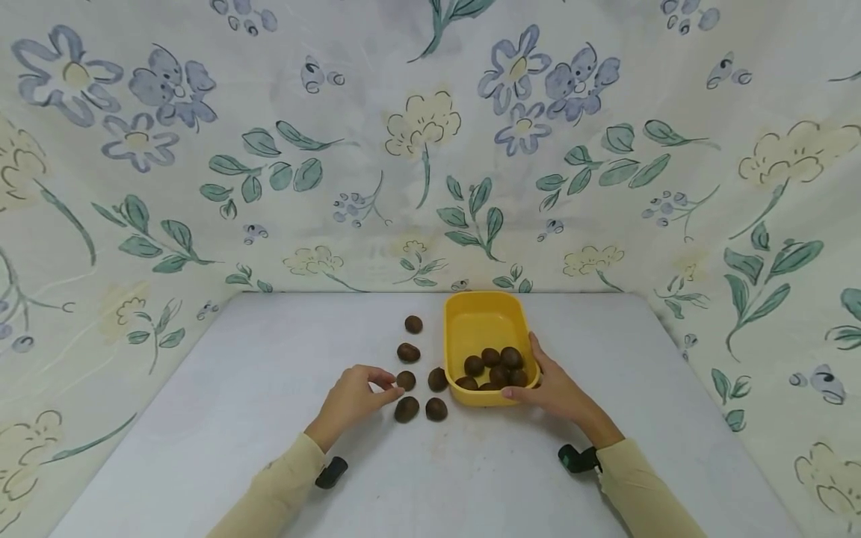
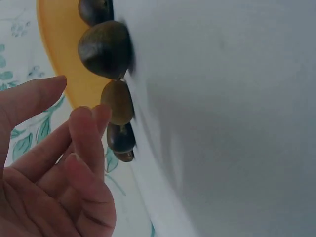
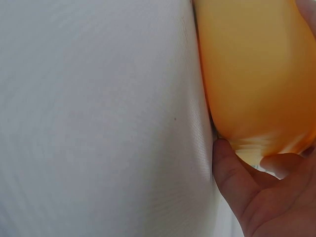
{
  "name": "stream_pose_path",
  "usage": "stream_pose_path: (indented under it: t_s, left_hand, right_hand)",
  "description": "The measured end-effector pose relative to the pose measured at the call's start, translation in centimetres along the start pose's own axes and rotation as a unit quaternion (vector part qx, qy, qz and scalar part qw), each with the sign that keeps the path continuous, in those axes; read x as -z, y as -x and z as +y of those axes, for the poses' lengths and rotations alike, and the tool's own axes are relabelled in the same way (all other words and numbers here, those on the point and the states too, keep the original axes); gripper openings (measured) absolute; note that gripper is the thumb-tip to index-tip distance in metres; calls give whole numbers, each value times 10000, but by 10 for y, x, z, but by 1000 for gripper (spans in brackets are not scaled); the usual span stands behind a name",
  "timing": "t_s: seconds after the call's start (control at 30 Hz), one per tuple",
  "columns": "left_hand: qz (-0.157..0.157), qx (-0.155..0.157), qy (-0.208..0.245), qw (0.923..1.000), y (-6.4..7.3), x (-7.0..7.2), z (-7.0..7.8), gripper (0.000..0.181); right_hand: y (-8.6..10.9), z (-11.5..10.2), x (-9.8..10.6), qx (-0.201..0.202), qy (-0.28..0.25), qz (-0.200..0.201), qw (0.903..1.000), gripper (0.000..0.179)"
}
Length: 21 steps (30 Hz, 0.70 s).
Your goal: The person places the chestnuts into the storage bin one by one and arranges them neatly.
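Pinching one chestnut [image 1: 406, 380] on the surface [image 1: 235, 418]: left hand [image 1: 350, 400]. Right hand [image 1: 554, 388] grips yellow tub [image 1: 480, 321]. Risk: loose pinch, nut rolls away.

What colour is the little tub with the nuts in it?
The tub is yellow, holding dark brown nuts. The head view shows it best.

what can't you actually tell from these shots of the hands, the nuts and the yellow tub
- Head view: the nuts in the yellow tub overlap, so their count is unclear.
- Head view: left hand fingertips meet a nut; pinching or only touching is unclear.
- Right wrist view: the tub's wall hides its contents; right hand cut off by the edge.
- Left wrist view: nearest nuts are blurred.
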<state>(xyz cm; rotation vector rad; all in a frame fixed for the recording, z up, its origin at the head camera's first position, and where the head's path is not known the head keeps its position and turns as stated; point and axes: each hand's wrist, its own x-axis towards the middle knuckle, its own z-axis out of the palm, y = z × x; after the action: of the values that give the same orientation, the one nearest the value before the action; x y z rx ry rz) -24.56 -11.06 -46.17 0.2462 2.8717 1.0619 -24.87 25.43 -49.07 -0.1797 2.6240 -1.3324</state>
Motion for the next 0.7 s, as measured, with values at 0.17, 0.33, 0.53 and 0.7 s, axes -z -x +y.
stream_pose_path:
  t_s: [0.17, 0.33, 0.53, 0.7]
  left_hand:
    - [-190, 86, -343, 9992, 7, -3, 1, 32]
    - [-343, 75, -391, 9986, 10, -7, 4, 35]
    - [-404, -244, -336, 9983, 14, -8, 7, 37]
    - [-472, -385, -395, 9974, 14, -11, 9, 34]
  right_hand:
    - [0, 0, -1, -37, 46, 22, 10000, 133]
    - [0, 0, -2, -37, 75, 46, 10000, 134]
    - [2, -2, -1, 132, -70, 6, 9999, 134]
    - [2, -2, -1, 135, -55, 19, 9999, 133]
